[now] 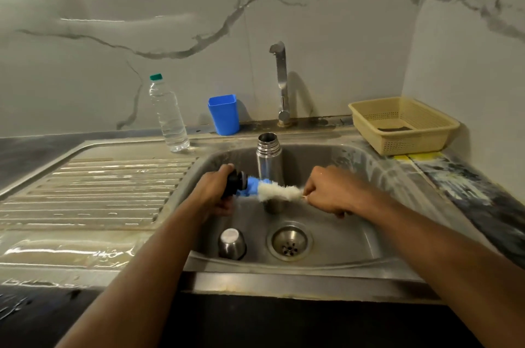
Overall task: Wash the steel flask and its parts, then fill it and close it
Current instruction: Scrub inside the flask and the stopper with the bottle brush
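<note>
Hands scrubbed the flask's stopper over the sink.
Left hand (217,190) gripped the black stopper (235,183); right hand (326,191) pinched the brush (272,192) in front of the open flask (268,160) standing in the sink (355,177). Rinsing probably came next.

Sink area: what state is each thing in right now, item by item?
Flask: upright in the sink, mouth open.
Stopper: off the flask, gripped by the left hand.
Brush: held by the right hand, tip against the stopper.
Cup: upside down in the basin.
Tap: no water running.
Bottle: capped, upright.
Blue tub: upright.
Basket: on the counter, something dark inside.
</note>
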